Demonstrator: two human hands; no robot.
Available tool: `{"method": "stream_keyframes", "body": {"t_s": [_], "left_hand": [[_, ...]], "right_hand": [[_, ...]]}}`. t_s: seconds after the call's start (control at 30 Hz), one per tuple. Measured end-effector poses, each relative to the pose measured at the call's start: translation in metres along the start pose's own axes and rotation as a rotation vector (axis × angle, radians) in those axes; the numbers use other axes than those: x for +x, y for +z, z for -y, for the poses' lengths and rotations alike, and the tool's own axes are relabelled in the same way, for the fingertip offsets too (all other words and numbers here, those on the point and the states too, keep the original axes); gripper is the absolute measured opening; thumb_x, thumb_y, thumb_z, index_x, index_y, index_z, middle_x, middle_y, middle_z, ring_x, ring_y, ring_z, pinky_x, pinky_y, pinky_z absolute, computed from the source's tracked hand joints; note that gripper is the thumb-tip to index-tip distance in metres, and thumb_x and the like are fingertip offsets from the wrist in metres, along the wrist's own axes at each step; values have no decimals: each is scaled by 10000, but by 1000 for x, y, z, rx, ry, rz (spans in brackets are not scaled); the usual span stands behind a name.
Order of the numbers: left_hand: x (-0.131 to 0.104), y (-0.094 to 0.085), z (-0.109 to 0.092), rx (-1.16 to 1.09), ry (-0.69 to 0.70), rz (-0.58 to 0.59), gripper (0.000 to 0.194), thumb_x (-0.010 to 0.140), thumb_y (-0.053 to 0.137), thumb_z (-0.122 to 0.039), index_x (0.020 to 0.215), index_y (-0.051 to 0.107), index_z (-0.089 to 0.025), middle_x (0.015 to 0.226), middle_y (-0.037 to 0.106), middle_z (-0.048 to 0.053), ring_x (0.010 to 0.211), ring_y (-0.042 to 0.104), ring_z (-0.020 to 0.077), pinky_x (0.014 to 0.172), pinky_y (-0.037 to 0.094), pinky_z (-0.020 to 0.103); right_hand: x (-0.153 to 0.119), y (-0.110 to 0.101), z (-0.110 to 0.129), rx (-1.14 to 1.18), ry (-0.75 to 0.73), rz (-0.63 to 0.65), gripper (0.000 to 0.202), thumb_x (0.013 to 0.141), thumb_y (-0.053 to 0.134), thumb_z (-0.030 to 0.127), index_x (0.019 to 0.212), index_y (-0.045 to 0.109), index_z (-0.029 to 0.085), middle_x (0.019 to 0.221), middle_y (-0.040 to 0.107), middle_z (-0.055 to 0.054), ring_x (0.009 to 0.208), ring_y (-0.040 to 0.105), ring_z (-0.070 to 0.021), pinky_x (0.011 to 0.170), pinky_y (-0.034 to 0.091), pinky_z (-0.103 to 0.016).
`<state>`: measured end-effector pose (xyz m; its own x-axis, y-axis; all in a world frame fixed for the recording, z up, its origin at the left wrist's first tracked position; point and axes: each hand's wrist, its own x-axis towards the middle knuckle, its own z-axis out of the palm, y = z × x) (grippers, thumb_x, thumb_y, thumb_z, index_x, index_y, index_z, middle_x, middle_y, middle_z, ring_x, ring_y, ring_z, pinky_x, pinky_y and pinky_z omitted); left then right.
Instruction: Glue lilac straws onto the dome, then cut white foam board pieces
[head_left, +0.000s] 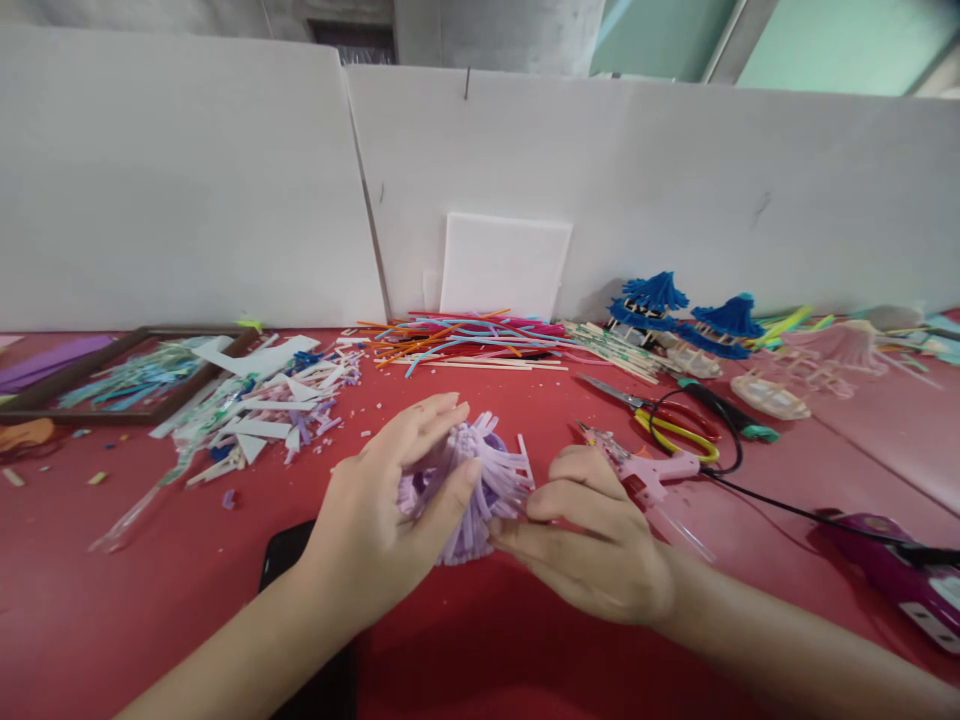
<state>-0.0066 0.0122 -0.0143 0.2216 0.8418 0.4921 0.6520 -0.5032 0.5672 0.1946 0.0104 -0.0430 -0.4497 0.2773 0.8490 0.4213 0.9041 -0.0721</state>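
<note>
A lilac piece made of many thin strips [480, 470] sits between my hands over the red table, its strips fanning down like a small thatched roof. My left hand [397, 500] is wrapped round its left side, thumb across the front and fingers behind. At the lower right, my right hand [592, 535] has its fingers curled, with thumb and fingertip pinching the ends of the strips. Part of the piece is hidden behind my left fingers. A pink glue gun [656, 472] lies just beyond my right hand.
Yellow-handled scissors [637, 405] and a green-black tool [724, 408] lie right. Blue strip-roofed models [649, 305] stand at the back beside coloured sticks [465, 335]. Left are paper scraps [262, 400] and a brown frame [142, 415]. A black phone [289, 550] lies under my left arm; a magenta power strip [892, 570] sits right.
</note>
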Motion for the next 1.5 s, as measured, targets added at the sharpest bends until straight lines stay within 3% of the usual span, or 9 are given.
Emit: {"method": "stream_keyframes", "body": {"t_s": [0.23, 0.4, 0.57, 0.63, 0.8, 0.9, 1.1, 1.27, 1.5], "left_hand": [[3, 1, -3, 23, -21, -16, 353, 871, 556, -417, 1203, 527, -300, 1182, 672, 16, 1050, 650, 207, 911, 517, 319], [0, -1, 0, 27, -32, 11, 535, 879, 540, -431, 1362, 365, -282, 1167, 679, 26, 1161, 579, 233, 892, 519, 320], [-1, -1, 3, 17, 101, -5, 370, 908, 484, -297, 1278, 478, -291, 1320, 577, 18, 1258, 495, 212, 1127, 280, 426], [0, -1, 5, 13, 119, -18, 346, 895, 499, -274, 1240, 511, -290, 1293, 593, 15, 1247, 502, 212, 1150, 222, 454], [-2, 2, 7, -58, 68, 11, 343, 885, 528, -286, 1227, 497, -306, 1219, 632, 17, 1186, 553, 217, 1146, 215, 487], [-5, 4, 6, -78, 47, 15, 364, 886, 535, -283, 1243, 471, -318, 1225, 632, 13, 1128, 597, 208, 1144, 220, 486], [-8, 11, 3, 22, 62, 5, 504, 840, 602, -375, 1300, 418, -281, 1307, 578, 59, 1201, 545, 249, 1154, 165, 511], [-7, 13, 2, 80, 46, 14, 454, 856, 571, -368, 1275, 423, -276, 1287, 592, 49, 1196, 547, 224, 1163, 135, 492], [-10, 14, 1, 142, 31, 30, 534, 834, 591, -397, 1309, 386, -269, 1325, 561, 67, 1259, 485, 246, 1153, 96, 526]], "right_hand": [[-3, 8, 2, -32, 36, -57, 132, 796, 685, 81, 711, 659, 178, 644, 627, 24, 690, 471, -133, 668, 412, -297], [-2, 3, 4, -68, 10, 29, 115, 798, 629, 74, 792, 688, 172, 710, 630, -18, 716, 495, -158, 677, 434, -319], [3, -2, 5, -4, 48, 46, 123, 803, 627, 249, 848, 675, 145, 838, 635, -69, 762, 542, -183, 741, 430, -383], [10, -5, 5, 17, 88, 31, 122, 821, 595, 253, 834, 670, 159, 869, 627, -70, 780, 551, -183, 760, 422, -392], [29, -5, 1, 25, 285, -57, 83, 801, 650, 133, 841, 681, 198, 853, 619, -43, 827, 555, -176, 784, 423, -363], [32, 0, -6, 48, 349, -33, 99, 804, 686, 155, 896, 696, 189, 858, 622, -46, 859, 549, -181, 789, 428, -346], [31, 5, -10, 105, 328, -23, 123, 813, 684, 143, 918, 711, 201, 870, 633, -38, 864, 542, -174, 789, 446, -339], [33, 6, -10, 124, 306, -12, 135, 813, 676, 124, 923, 713, 192, 881, 638, -44, 869, 542, -175, 781, 459, -335], [34, 6, -11, 138, 276, -15, 111, 829, 655, 131, 895, 699, 208, 850, 643, -31, 843, 536, -167, 761, 465, -327]]}}
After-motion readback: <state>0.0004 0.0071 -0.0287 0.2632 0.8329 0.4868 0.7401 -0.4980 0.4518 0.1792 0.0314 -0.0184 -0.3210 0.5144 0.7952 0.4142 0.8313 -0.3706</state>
